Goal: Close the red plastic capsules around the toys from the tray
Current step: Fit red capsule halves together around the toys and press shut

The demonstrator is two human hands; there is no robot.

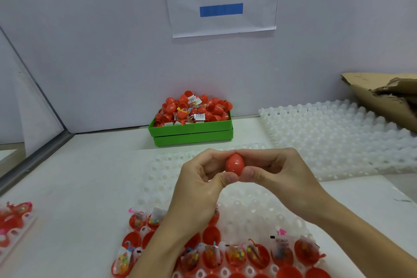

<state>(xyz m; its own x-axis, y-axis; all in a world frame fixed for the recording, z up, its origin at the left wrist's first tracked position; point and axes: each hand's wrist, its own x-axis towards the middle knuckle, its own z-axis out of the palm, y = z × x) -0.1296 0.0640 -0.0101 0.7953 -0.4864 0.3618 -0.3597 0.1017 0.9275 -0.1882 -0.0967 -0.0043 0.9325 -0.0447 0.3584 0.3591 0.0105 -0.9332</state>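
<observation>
A closed red egg-shaped capsule (234,163) is held up over the table between both hands. My left hand (200,178) pinches its left side with thumb and fingers. My right hand (277,171) pinches its right side, thumb underneath. Below my forearms lies a white dimpled tray (259,207) whose near rows hold several open red capsule halves (259,255) with small packeted toys (235,255) in them.
A green bin (191,134) heaped with red capsule halves and toy packets stands by the back wall. Another white dimpled tray (334,133) lies at the right, torn cardboard (383,97) behind it. A tray piece with red halves (13,221) sits at the left edge.
</observation>
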